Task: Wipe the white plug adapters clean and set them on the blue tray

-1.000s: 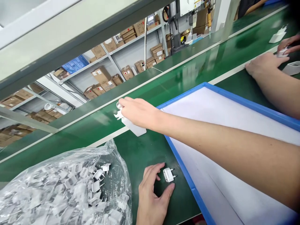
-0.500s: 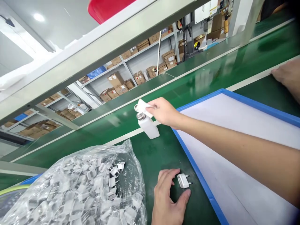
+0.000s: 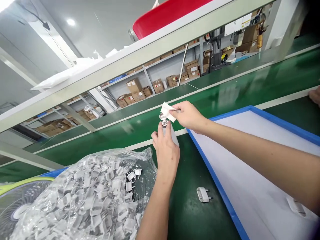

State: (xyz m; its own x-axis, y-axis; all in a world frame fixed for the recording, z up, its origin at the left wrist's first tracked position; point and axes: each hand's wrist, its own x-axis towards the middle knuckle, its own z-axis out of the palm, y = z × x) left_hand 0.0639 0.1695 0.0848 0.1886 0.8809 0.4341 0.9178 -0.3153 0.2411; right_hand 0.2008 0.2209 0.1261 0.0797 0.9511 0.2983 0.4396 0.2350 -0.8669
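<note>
A white dispenser bottle (image 3: pixel 175 136) with a metal flip-top stands on the green work surface, partly hidden by my left hand (image 3: pixel 166 146). The fingers of that hand are wrapped round the bottle near its top. Just over the raised metal lid, my right hand (image 3: pixel 188 115) pinches a folded white cloth (image 3: pixel 168 111). One white plug adapter (image 3: pixel 203 194) with two pins lies loose on the green surface, below both hands. To the left, a clear plastic bag (image 3: pixel 87 196) holds many similar white plug pieces.
A blue-rimmed white tray (image 3: pixel 207 155) lies under my right forearm, with a white piece (image 3: pixel 297 207) at its right. A fan (image 3: pixel 25 203) stands at lower left. Beyond the conveyor (image 3: pixel 120 125) are shelves of boxes (image 3: pixel 135 86). Another person's hand (image 3: pixel 315 95) shows at the right edge.
My left hand has left the loose plug adapter and moved up to the bottle. My right hand still holds the cloth by the bottle top. The view has shifted slightly.
</note>
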